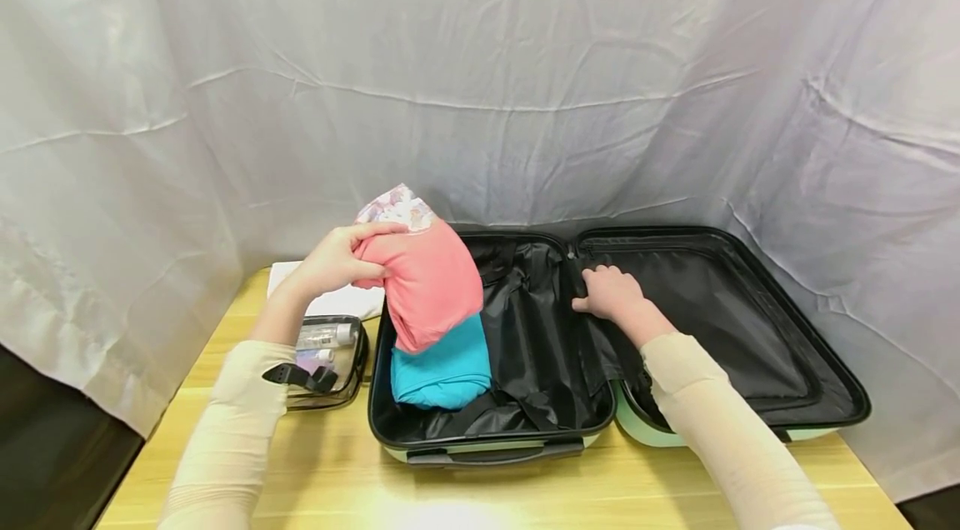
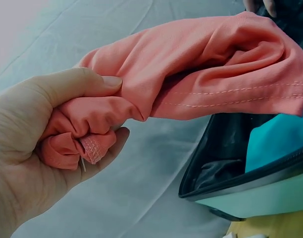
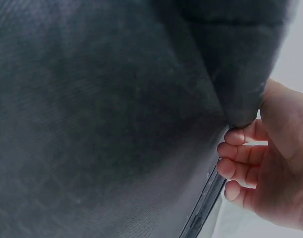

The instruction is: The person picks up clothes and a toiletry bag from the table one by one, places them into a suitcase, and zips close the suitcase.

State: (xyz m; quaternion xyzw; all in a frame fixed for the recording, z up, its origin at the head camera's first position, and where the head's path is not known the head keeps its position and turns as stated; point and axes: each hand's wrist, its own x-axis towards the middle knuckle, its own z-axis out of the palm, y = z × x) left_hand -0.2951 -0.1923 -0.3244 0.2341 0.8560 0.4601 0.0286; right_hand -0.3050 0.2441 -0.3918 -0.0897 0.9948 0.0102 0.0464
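A folded coral garment (image 1: 431, 280) with a floral-print section hangs from my left hand (image 1: 333, 263), over the left part of an open suitcase (image 1: 495, 440). In the left wrist view the thumb presses on the coral cloth from above, the fingers wrapped beneath it, and a double-stitched hem shows. Below it, a folded turquoise garment (image 1: 442, 372) lies inside the suitcase, partly covered in the head view. My right hand (image 1: 611, 297) is at the hinge side, its curled fingers holding the edge of a black fabric flap (image 3: 117, 129).
A clear pouch (image 1: 330, 397) with small bottles stands left of the suitcase, in front of a white cloth (image 1: 345, 301). The lid half (image 1: 720, 330) lies open at the right. Black straps (image 1: 517, 405) cross the suitcase floor. Grey curtains hang behind the wooden table (image 1: 315, 480).
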